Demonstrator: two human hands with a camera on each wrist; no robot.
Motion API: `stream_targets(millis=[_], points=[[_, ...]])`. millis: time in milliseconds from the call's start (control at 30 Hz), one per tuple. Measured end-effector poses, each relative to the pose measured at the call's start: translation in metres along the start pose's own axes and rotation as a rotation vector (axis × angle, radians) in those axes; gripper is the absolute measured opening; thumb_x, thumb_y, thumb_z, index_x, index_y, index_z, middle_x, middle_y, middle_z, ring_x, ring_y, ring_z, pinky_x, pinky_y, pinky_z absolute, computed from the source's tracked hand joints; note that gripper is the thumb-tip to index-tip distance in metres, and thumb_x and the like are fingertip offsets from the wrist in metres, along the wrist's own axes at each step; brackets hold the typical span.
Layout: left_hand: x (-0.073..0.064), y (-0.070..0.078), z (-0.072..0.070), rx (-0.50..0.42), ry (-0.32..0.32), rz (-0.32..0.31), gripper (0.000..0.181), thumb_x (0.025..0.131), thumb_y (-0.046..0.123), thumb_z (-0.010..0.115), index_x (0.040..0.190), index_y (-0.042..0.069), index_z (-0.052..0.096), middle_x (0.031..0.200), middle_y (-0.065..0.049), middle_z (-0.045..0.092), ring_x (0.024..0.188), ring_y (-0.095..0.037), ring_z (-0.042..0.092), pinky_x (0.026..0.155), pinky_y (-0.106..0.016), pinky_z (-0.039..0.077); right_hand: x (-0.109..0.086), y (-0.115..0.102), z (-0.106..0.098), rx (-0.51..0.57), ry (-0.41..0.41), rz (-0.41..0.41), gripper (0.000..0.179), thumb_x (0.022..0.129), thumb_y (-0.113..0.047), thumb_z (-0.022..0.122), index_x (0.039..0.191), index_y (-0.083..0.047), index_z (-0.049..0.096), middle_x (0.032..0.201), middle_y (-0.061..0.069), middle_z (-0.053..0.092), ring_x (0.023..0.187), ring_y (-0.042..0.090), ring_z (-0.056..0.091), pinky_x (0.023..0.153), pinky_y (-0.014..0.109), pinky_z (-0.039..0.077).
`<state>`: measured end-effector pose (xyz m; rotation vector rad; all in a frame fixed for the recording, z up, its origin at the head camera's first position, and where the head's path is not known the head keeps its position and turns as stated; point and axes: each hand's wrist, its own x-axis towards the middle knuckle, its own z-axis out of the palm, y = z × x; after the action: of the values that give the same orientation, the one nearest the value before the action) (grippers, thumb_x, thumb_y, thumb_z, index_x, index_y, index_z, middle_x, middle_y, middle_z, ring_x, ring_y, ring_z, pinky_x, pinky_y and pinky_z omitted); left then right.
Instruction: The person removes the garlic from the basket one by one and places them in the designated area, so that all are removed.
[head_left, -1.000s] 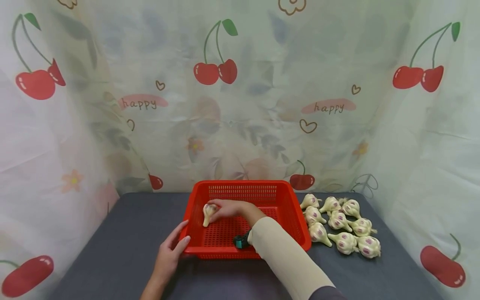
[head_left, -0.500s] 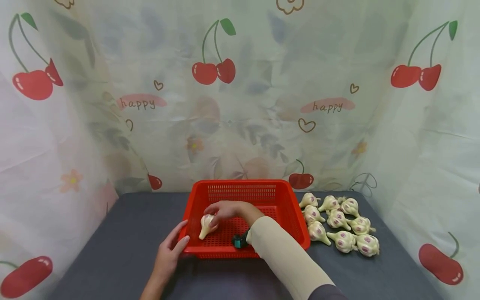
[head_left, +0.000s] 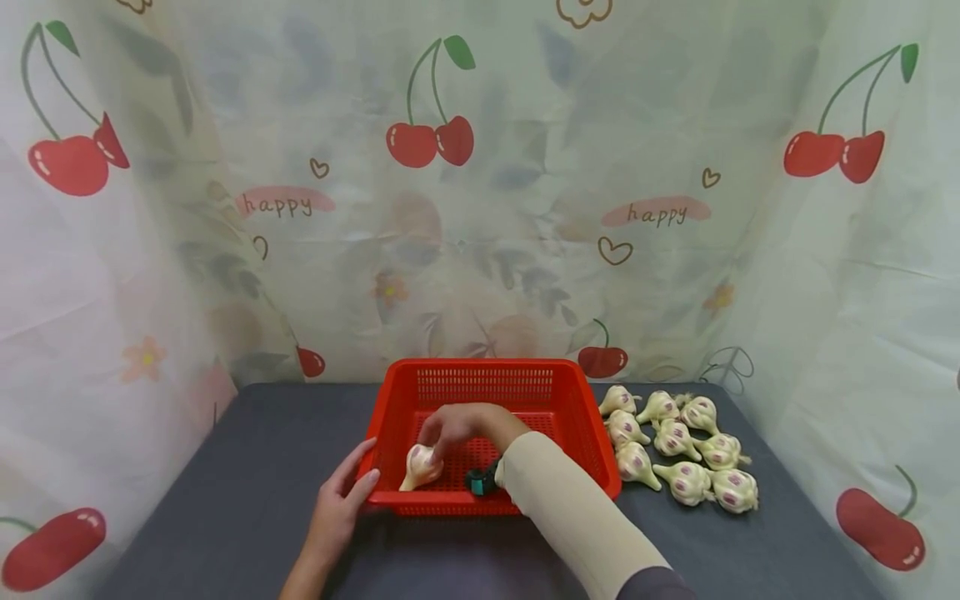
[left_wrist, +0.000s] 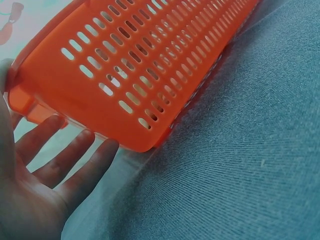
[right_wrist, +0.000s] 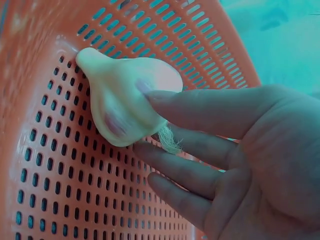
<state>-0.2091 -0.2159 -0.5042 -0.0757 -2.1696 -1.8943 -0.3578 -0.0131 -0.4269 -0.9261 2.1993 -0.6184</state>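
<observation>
Inside the red plastic basket [head_left: 487,364], my right hand [head_left: 459,423] pinches a white-and-purple garlic bulb [head_left: 422,463] by its rooted end. The bulb's stem points to the near left corner, low over the slotted floor. In the right wrist view the thumb [right_wrist: 195,107] presses on the bulb's side, and the other fingers reach beneath the roots. My left hand [head_left: 339,502] grips the basket at its near left corner. Seen from the left wrist, its spread fingers [left_wrist: 70,157] lie along the outer wall while the thumb is at the rim.
Several garlic bulbs [head_left: 678,438] lie in a loose group right of the basket, some close to its wall. A dark grey cloth [head_left: 292,450] covers the table. Behind and on both sides hangs a cherry-printed curtain [head_left: 517,250].
My right hand has brought the garlic bulb down and toward the near left corner of the basket, its stem swinging toward that corner. The left hand stays at the basket's corner.
</observation>
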Motion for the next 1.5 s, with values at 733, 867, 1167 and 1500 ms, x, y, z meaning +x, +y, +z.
stream_targets(millis=[733,867,1167,1500], points=[[0.001,-0.002,0.000,-0.002,-0.008,-0.038,0.047,0.097,0.022,0.062,0.142,0.018,0.051,0.140,-0.009,0.050,0.118,-0.023,0.052,0.087,-0.019,0.046,-0.035,0.041,-0.020,-0.175,0.309,0.256,0.023,0.084,-0.033,0.076,0.083,-0.011,0.071,0.075,-0.002,0.060,0.069,0.014,0.049,0.064,0.028,0.043],[0.002,-0.002,0.000,0.003,-0.006,-0.050,0.047,0.097,0.024,0.062,0.142,0.020,0.051,0.140,-0.008,0.050,0.117,-0.023,0.053,0.086,-0.019,0.046,-0.041,0.049,-0.023,-0.192,0.356,0.298,0.029,0.082,-0.033,0.078,0.097,-0.008,0.071,0.087,0.000,0.065,0.079,0.017,0.055,0.075,0.032,0.049],[0.001,0.000,-0.001,-0.004,-0.018,-0.065,0.048,0.097,0.027,0.061,0.143,0.020,0.049,0.142,-0.008,0.049,0.118,-0.021,0.052,0.086,-0.019,0.047,-0.047,0.059,-0.023,-0.257,0.382,0.370,0.038,0.079,-0.031,0.081,0.106,-0.008,0.068,0.094,0.002,0.063,0.084,0.019,0.055,0.080,0.034,0.048],[0.001,0.000,-0.001,0.000,-0.024,-0.076,0.049,0.097,0.029,0.062,0.143,0.021,0.049,0.142,-0.008,0.049,0.118,-0.021,0.052,0.086,-0.019,0.047,-0.052,0.064,-0.024,-0.272,0.375,0.330,0.041,0.074,-0.024,0.084,0.111,-0.013,0.069,0.093,-0.002,0.062,0.084,0.017,0.052,0.078,0.031,0.046]])
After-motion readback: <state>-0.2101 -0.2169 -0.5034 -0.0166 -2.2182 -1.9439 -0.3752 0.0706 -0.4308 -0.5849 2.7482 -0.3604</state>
